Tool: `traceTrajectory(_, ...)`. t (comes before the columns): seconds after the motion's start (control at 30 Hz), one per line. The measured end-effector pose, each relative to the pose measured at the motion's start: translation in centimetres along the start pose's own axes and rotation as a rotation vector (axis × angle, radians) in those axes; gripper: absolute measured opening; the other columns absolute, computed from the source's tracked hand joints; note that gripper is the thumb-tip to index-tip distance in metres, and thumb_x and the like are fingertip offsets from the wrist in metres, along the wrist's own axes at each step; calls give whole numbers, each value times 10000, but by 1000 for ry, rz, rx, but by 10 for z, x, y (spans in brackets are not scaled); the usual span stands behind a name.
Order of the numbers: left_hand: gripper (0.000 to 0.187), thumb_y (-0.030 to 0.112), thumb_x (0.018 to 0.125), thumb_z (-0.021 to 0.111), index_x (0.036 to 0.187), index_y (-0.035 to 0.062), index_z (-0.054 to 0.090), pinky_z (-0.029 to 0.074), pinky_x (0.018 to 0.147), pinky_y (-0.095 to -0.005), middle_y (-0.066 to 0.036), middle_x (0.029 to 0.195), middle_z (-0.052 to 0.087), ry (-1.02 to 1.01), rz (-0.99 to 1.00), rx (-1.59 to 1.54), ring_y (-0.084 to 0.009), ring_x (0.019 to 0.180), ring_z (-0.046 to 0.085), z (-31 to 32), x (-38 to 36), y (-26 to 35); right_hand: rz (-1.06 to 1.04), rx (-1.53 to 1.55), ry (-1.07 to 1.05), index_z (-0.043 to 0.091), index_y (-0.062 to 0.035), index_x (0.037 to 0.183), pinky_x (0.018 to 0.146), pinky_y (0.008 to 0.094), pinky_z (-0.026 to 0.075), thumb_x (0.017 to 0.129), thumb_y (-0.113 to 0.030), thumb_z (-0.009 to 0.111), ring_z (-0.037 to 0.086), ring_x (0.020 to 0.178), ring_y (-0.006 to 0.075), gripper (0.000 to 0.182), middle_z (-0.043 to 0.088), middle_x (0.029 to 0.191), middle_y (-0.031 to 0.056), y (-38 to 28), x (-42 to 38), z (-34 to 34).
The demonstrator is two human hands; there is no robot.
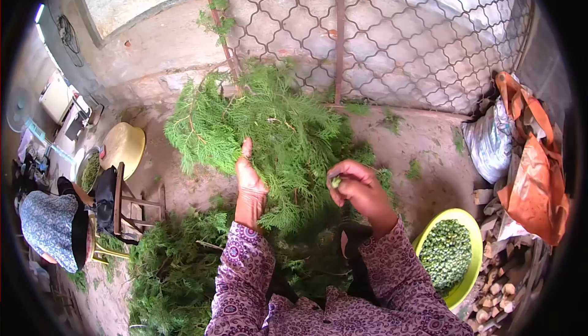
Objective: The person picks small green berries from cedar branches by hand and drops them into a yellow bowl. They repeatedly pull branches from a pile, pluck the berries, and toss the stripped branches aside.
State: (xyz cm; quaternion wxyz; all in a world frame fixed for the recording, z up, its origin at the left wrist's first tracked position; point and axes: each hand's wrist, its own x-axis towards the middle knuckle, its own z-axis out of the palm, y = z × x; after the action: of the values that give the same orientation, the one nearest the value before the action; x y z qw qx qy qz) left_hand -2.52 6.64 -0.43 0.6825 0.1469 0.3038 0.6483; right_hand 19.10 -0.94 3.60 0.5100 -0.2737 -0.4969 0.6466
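Note:
A large leafy conifer branch (278, 128) with flat, scaly green sprays fills the space before me. My left hand (250, 186) supports it from the left; the thumb points up along the foliage and the fingers are hidden behind the sprays. To the right of the branch, my right hand (362, 190) is closed in a pinch around a small green cone (336, 181). By my right forearm stands a yellow-green basin (476, 250) holding many small green cones (446, 255).
A heap of cut conifer branches (174, 275) lies at lower left. Metal lattice (339, 36) leans along the wall. At right are an orange sack (539, 177), a white sack (489, 143) and stacked firewood (499, 293). Another person (52, 229) sits at left beside a wooden stool (138, 204).

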Motion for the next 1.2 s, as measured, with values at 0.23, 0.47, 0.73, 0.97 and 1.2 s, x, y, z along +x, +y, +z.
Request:
traceTrajectory(0.23, 690, 425, 775, 581, 1251, -20, 355, 89, 1042, -370, -143, 1367, 252, 44, 79, 277, -203, 1283, 173, 5, -4, -18, 61, 91, -7, 505, -14, 869, 447, 191, 356, 855, -123, 501, 483, 612, 76, 111, 504, 693, 22, -1, 16, 7)
traceTrajectory(0.47, 483, 257, 812, 588, 1174, -33, 455, 157, 1028, -309, -87, 1246, 445, 65, -4, 373, -143, 1191, 342, 2, -12, -30, -391, -653, 272, 559, 0, 867, 491, 203, 368, 770, -40, 596, 451, 563, 51, 111, 523, 679, -11, 31, 41, 15)
traceTrajectory(0.73, 482, 246, 795, 617, 1160, -31, 466, 247, 976, -289, -66, 1197, 472, 104, 12, 434, -142, 1104, 409, 19, -38, -22, -459, -958, 381, 548, -38, 868, 538, 338, 438, 628, -52, 676, 549, 603, 267, 272, 535, 721, 127, 38, 44, 19)
traceTrajectory(0.97, 428, 205, 795, 619, 1156, 30, 470, 320, 911, -279, -24, 1119, 505, 74, 31, 452, -135, 1008, 444, 2, -31, -26, -404, -1252, 274, 525, -56, 891, 530, 364, 427, 618, -27, 658, 545, 603, 289, 305, 510, 738, 116, 28, 41, 32)
traceTrajectory(1.2, 424, 213, 796, 617, 1147, 19, 476, 325, 908, -276, -32, 1118, 510, 88, 21, 501, -133, 1003, 453, 2, -36, -16, -421, -1317, 248, 471, -46, 861, 525, 427, 424, 671, -52, 599, 536, 611, 346, 230, 501, 742, 139, 36, 45, 33)
